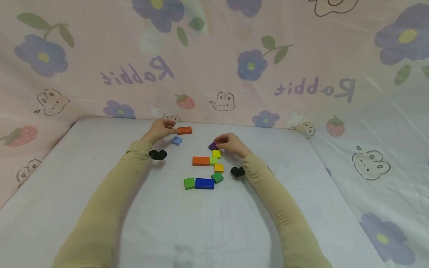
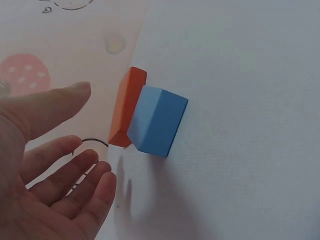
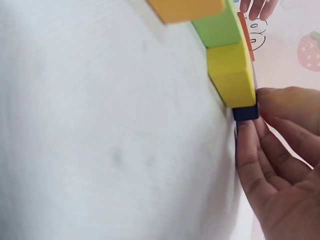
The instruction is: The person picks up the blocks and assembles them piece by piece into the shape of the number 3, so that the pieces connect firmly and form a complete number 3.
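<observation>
My right hand (image 1: 232, 143) pinches a small dark purple block (image 1: 212, 146) between thumb and fingers. In the right wrist view that purple block (image 3: 245, 113) sits at the end of the yellow block (image 3: 232, 75). On the far left, my left hand (image 1: 160, 130) hovers with relaxed fingers beside a long orange block (image 1: 184, 130) and a light blue block (image 1: 177, 140). The left wrist view shows a gap between the fingers (image 2: 85, 185) and the light blue block (image 2: 159, 121), with the orange block (image 2: 128, 107) behind it.
Below the purple block run a yellow block (image 1: 216, 154), a light green block (image 1: 213, 161) touching a long orange block (image 1: 200, 161), an amber block (image 1: 219, 168) and a tilted green block (image 1: 217, 177). Nearer me, a bright green block (image 1: 189, 183) touches a long blue block (image 1: 204, 184).
</observation>
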`<state>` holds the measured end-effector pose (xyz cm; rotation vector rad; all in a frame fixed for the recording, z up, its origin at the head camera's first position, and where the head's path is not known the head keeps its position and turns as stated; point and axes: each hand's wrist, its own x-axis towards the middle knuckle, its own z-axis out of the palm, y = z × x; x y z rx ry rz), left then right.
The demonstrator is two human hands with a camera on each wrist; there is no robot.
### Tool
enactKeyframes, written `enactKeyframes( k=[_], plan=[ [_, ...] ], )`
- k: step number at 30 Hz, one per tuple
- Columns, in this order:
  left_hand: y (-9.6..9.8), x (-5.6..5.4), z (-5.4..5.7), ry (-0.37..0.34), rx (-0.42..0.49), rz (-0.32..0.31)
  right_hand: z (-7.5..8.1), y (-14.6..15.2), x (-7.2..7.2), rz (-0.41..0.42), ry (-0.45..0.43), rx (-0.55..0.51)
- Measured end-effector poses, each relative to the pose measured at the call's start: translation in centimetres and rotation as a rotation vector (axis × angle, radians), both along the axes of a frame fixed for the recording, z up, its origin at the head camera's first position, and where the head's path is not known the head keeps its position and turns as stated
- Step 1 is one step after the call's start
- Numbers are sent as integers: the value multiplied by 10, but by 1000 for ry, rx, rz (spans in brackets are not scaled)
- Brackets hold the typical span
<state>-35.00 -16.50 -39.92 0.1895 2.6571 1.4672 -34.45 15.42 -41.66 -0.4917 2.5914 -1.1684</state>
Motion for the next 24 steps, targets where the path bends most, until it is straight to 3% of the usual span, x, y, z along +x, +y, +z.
enactKeyframes(
  k=[6,17,24],
  plan=[
    [4,-6,-5,19,3,-17,0,-1,0,6,2,-16],
    [9,-14,-15,53,9,14,1,-1,0,6,-10,6],
    [16,-20,-18,67,-23,-22,1,1,-1,8,-18,4]
  ],
)
